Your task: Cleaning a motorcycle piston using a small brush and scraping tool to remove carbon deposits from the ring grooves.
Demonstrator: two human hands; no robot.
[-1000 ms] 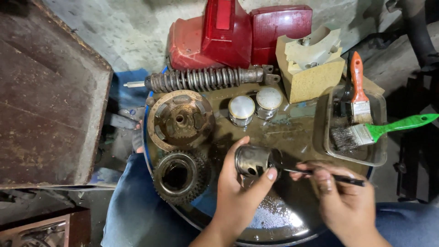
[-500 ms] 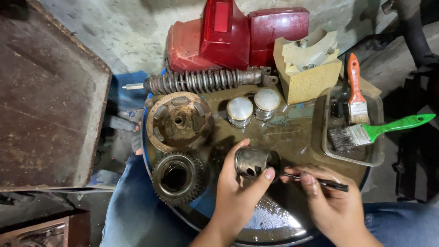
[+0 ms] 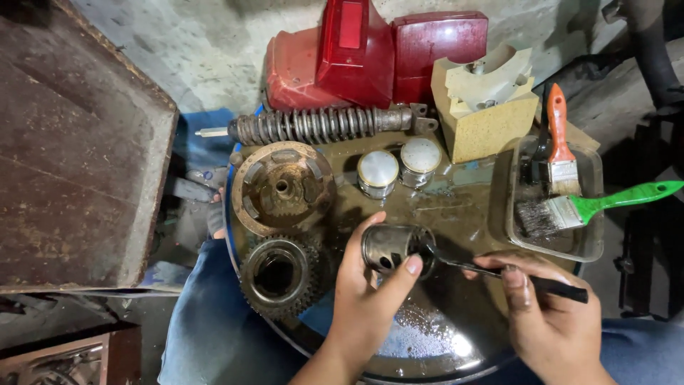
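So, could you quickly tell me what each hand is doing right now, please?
Left hand: closed around a metal piston.
Right hand: closed on a thin dark tool.

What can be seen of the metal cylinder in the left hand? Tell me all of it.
The metal cylinder is a short, hollow, grimy grey part, like a piston, with a round hole in its side wall. It lies tilted on its side above the oily round tray, open end toward the right. The left hand grips it, thumb over the rim. The right hand holds a thin dark tool whose tip reaches into the opening.
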